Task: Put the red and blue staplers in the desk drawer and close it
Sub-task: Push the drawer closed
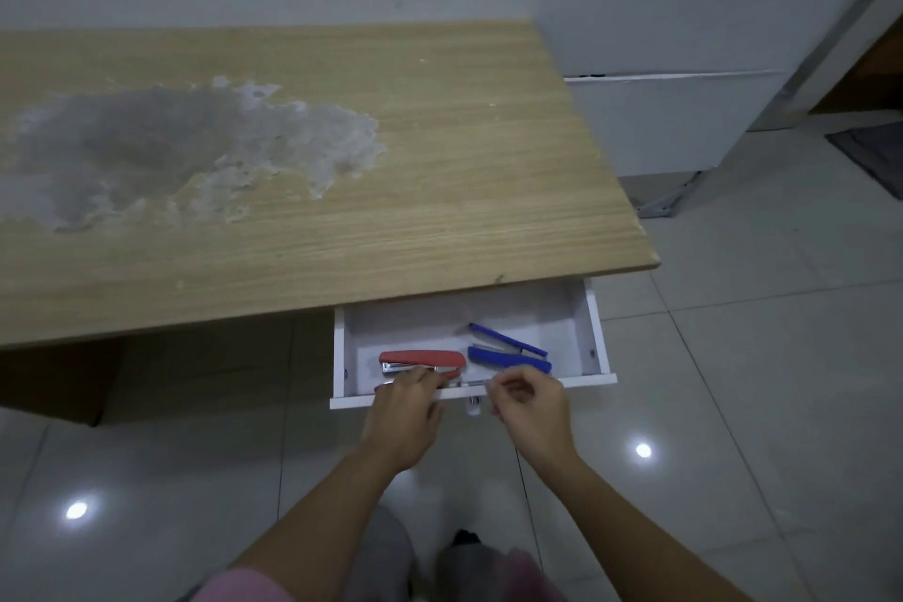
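Observation:
A white desk drawer [597, 332] stands pulled out under the wooden desk top [440, 191]. Inside it, the red stapler [422, 359] lies flat on the left and the blue stapler [508, 350] lies on the right with its top arm hinged apart. My left hand [405, 411] reaches over the drawer's front panel, its fingertips on the near side of the red stapler. My right hand [530, 406] hovers at the front panel just below the blue stapler's near end, fingers curled with nothing visible in them. A small knob [472, 406] shows between my hands.
The desk top carries a large worn grey patch [185, 147] on its left. Right of the desk stands a white cabinet [659, 122] with a metal bracket at its foot. Glossy floor tiles [733, 406] lie below, and my legs and feet are under the drawer.

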